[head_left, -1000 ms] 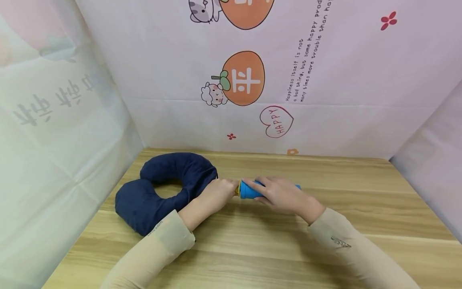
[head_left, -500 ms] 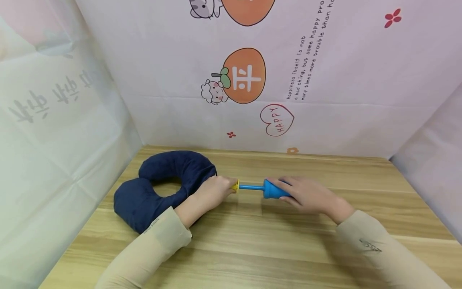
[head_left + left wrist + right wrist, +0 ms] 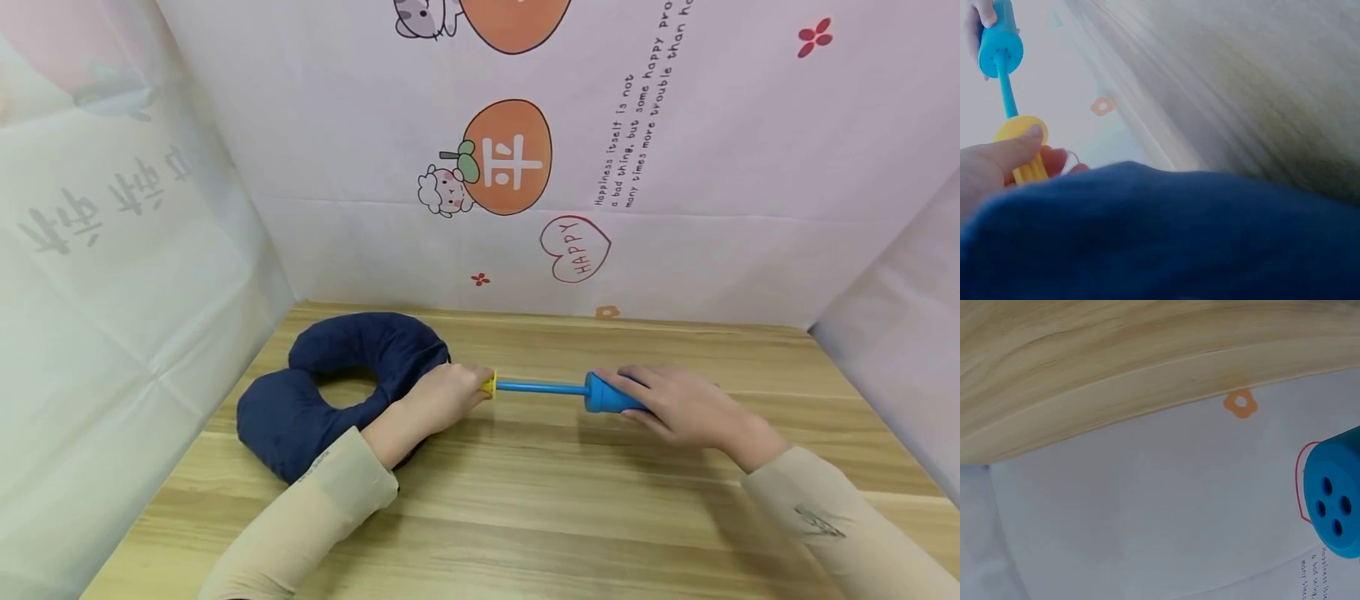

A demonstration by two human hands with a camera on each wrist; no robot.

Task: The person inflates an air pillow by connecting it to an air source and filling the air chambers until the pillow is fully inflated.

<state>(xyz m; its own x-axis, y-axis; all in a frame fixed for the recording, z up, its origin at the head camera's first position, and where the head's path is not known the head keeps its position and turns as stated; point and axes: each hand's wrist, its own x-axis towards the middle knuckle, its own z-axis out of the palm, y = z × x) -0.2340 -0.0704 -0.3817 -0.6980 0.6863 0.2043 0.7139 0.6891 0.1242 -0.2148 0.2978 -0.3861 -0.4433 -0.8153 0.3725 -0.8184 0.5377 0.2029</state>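
Observation:
A blue hand pump (image 3: 609, 395) lies stretched out level between both hands, its thin blue rod (image 3: 543, 387) drawn well out of the barrel. My left hand (image 3: 446, 395) pinches the ribbed yellow end piece (image 3: 1021, 129) between thumb and fingers. It is close by the right edge of a navy U-shaped neck pillow (image 3: 367, 333), which also fills the lower left wrist view. Around the barrel are the fingers of my right hand (image 3: 682, 406). The barrel's far end, with several round holes (image 3: 1334, 499), shows in the right wrist view; that hand itself is out of sight there.
Both hands work over a wood-grain table (image 3: 525, 517). White printed cloth (image 3: 360, 167) stands along its back edge, with more cloth on the left and right sides.
My right hand has moved rightward with the barrel, and the rod, hidden at first, now shows at growing length. The left hand stays nearly still on the yellow end.

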